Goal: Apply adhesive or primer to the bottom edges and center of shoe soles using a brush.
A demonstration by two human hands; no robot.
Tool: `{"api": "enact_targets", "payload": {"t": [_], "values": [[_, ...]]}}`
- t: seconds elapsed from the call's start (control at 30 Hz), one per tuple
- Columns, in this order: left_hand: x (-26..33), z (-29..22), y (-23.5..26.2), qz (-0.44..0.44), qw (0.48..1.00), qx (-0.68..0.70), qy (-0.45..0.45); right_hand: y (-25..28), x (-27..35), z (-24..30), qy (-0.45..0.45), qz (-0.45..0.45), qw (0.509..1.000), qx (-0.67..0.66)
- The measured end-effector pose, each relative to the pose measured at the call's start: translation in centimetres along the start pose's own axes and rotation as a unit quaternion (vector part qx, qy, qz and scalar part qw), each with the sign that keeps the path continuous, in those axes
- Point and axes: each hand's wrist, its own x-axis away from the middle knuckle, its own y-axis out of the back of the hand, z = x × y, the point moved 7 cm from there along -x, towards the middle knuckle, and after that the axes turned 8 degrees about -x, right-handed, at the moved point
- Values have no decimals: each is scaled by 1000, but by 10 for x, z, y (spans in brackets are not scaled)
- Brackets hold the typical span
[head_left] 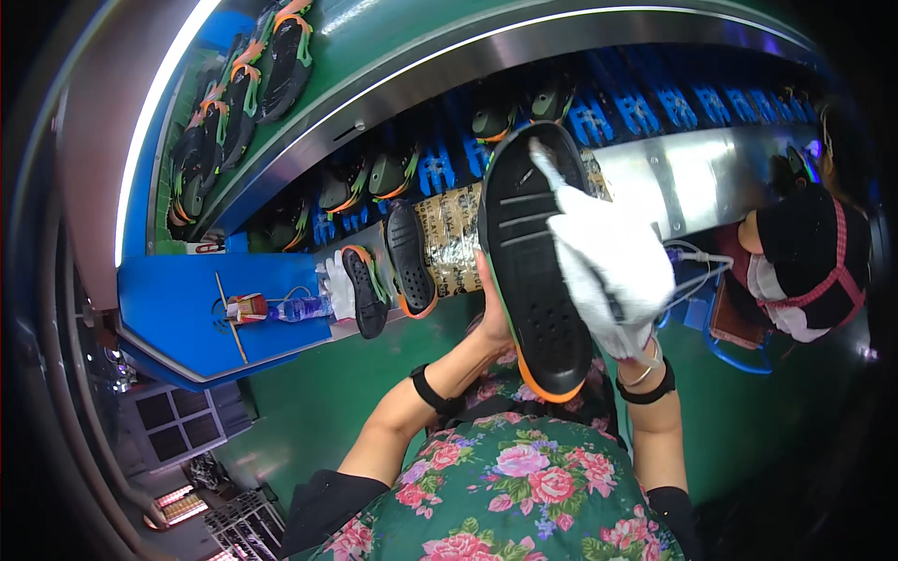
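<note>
I hold a shoe (533,252) sole-up in front of me; its sole is black with an orange and green edge. My left hand (493,313) grips the shoe's left side from behind. My right hand (629,323) is wrapped in a white cloth (608,257) and presses it against the right side of the sole. Both wrists wear black bands. My flowered green garment fills the bottom of the view.
Two more black shoes (388,271) lie sole-up on the metal ledge beside a white glove (337,285) and a patterned wrapped box (449,234). Several shoes ride the conveyor above. A plastic bottle (299,307) lies on the blue shelf. Another person (804,262) sits at right.
</note>
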Motion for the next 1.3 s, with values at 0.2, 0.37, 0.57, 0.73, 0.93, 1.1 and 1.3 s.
{"api": "enact_targets", "payload": {"t": [0.2, 0.37, 0.57, 0.73, 0.93, 1.1, 1.3], "values": [[-14, -8, 15, 4, 996, -75, -46, -6, 9, 2, 1, 29, 997, -69], [-21, -2, 20, 29, 999, 9, -20, -8, 5, 0, -5, 26, 1000, -11], [-28, -8, 21, -2, 999, -33, -13, -6, 11, -11, -15, -13, 993, -114], [-31, -13, 23, 13, 999, 35, -20, -12, 14, -7, 31, 21, 999, -32], [-30, -19, 48, -64, 997, -33, -6, -7, 15, -13, -9, -35, 996, -82], [-36, -20, 41, 20, 997, -69, 12, -22, 27, -8, 46, 67, 993, -88], [-39, -37, 38, 8, 998, 50, -34, -20, 37, -22, -26, 36, 993, -105]]}}
